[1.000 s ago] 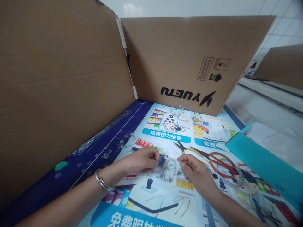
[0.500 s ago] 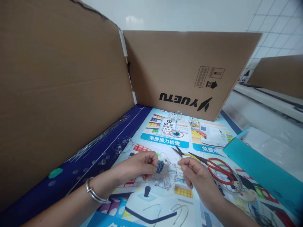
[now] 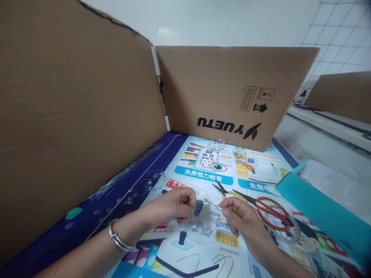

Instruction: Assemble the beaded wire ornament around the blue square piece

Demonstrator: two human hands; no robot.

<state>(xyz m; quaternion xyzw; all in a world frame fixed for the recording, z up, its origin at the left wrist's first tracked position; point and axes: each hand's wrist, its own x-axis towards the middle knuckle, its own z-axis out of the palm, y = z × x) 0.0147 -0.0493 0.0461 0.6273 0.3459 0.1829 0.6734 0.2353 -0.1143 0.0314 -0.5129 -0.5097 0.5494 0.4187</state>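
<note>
A wire ornament [image 3: 206,227] with clear beads along its thin looping wires lies between my hands, low over the printed sheet. My left hand [image 3: 180,204] is closed in a pinch at its left side, thumb against forefinger, on what looks like thin wire. At the right side, my right hand [image 3: 236,214] pinches a thin wire near the beads, its other fingers curled. A dark blue patch [image 3: 198,208] shows next to the left fingertips; I cannot tell whether it is print or part of the ornament. Loose bent wires [image 3: 223,262] lie nearer me.
Pliers [image 3: 228,191] and red-handled scissors [image 3: 271,210] lie beyond my right hand, above a wire coil [image 3: 295,231]. A teal box [image 3: 315,216] stands right. Clear beads [image 3: 129,199] and straight wires [image 3: 124,170] lie left. Cardboard panels [image 3: 185,85] stand behind and left.
The whole view has shifted slightly down and to the right. Both hands keep their pinches in nearly the same place over the sheet.
</note>
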